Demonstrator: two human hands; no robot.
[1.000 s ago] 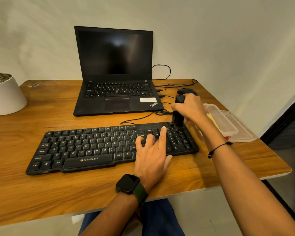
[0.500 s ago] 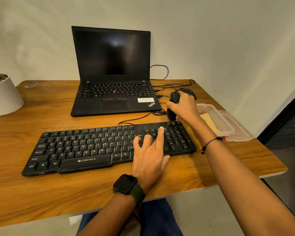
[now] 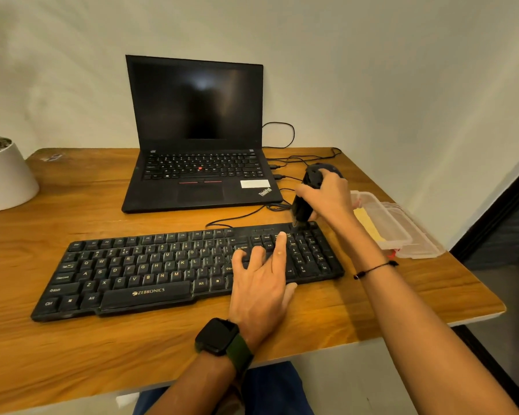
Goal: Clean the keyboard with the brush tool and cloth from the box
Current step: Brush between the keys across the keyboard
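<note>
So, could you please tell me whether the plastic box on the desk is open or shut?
Open: the box has no lid on, and its lid lies beside it.

The bench (image 3: 72,348) is wood with a warm grain and a smooth, faintly glossy finish. The keyboard (image 3: 150,265) looks like matt black plastic, as does the laptop (image 3: 198,175), whose dark screen gives a soft sheen. The box (image 3: 399,229) is clear, glossy plastic, and the plant pot (image 3: 6,181) a smooth matt white.

Head view: forward-down, close over wooden desk (image 3: 72,339), facing wall.
</note>
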